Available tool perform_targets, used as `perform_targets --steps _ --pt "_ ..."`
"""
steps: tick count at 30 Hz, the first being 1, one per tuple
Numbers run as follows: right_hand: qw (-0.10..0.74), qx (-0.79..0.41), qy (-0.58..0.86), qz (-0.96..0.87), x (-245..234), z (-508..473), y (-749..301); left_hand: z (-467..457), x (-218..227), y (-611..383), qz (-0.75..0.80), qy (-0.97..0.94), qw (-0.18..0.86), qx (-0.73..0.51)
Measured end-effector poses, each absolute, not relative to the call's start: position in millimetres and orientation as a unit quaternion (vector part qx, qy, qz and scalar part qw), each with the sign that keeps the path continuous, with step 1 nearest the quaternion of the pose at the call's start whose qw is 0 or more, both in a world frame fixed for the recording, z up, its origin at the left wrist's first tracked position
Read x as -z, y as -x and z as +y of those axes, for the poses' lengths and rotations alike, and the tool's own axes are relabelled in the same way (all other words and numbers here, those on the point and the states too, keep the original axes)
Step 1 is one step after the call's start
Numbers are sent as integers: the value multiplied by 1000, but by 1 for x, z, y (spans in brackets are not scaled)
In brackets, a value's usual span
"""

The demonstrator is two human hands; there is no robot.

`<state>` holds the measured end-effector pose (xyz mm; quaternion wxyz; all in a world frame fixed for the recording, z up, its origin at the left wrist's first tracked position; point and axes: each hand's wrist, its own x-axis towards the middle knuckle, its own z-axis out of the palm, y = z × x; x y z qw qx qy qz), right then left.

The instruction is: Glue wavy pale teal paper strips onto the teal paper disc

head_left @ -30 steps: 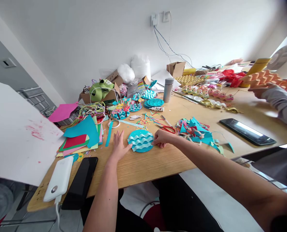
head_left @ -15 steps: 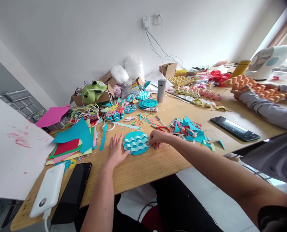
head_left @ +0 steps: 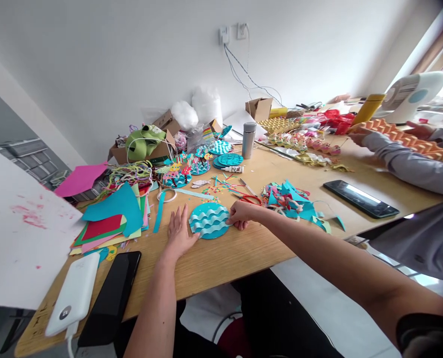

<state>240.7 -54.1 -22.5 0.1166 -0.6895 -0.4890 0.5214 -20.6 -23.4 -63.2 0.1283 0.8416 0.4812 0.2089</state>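
Note:
A round blue disc lies flat on the table in front of me, with wavy pale-blue paper strips across it. At its left edge my left hand rests with fingers spread, the thumb touching the rim. My right hand pinches at the right edge, its fingers curled round the end of a wavy strip. Just beyond the disc are red-handled scissors, a flat pale-blue strip and a white tape ring.
Coloured paper sheets, a white power bank and a black phone lie to the left. Paper scraps and another phone are on the right. A grey bottle stands behind. A co-worker's sleeves reach over orange folded paper.
My hands and the disc stay nearly in place. At the right, the co-worker's hands and the orange folded paper have shifted.

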Motion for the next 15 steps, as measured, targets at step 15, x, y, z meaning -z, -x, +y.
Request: perform_targets --steps 15 --pt "122 -468 705 -518 13 -64 -235 -25 64 20 480 -837 137 -225"
